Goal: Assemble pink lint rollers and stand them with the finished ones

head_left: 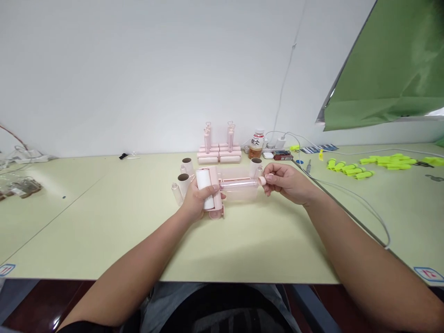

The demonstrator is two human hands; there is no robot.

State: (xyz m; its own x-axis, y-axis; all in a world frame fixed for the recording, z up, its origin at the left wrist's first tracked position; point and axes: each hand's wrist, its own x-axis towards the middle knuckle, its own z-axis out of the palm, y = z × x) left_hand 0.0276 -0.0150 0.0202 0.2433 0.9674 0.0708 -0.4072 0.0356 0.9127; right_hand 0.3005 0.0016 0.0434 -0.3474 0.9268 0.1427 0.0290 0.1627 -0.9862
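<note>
A pink lint roller [215, 185] with a white paper roll [205, 188] lies crosswise in my left hand [194, 198], whose fingers wrap round its head. Its clear pinkish tube handle [239, 185] points right, toward my right hand [286, 182]. Fingertips of that hand pinch the pale pink end cap [262, 181] at the tube's far end; whether the cap is joined to the tube I cannot tell. Beside my left hand stand cardboard-cored rolls [183, 185] and a small clear pink tube [177, 193]. Clear pink plastic parts [241, 194] lie partly hidden behind the handle.
Several pink lint rollers [219, 155] stand against the wall, beside a drink bottle [256, 144]. Yellow-green plastic pieces [350, 169] lie at the right. A white cable [367, 203] curves over the right side of the table [114, 217]. Another cardboard-cored roll [255, 163] stands behind the handle.
</note>
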